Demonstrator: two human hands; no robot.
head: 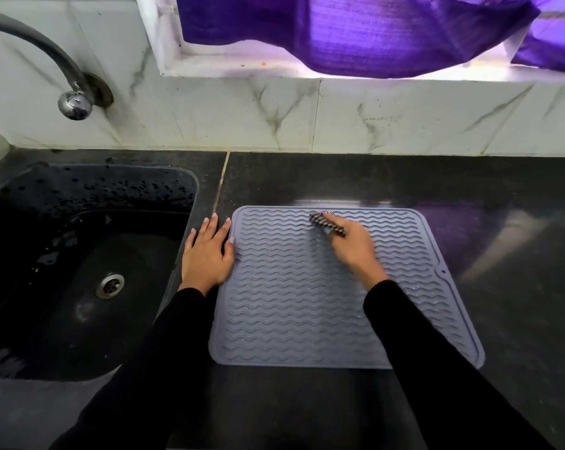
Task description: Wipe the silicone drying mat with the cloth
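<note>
Cloth [327, 223] is bunched and gripped in the right hand [356, 246], fingers curled round it, pressed on the far part of the silicone drying mat [307, 303]. Most of the mat lies nearward of those fingers, toward the wrist; only a narrow strip lies beyond. Wavy ribs run left-right, so strokes along that axis are judged cleanest. Left hand [207, 254] is laid flat, fingers straight and spread, on the counter [339, 177] at the mat's left edge, thumb touching it; right hand is nearer unwiped area.
</note>
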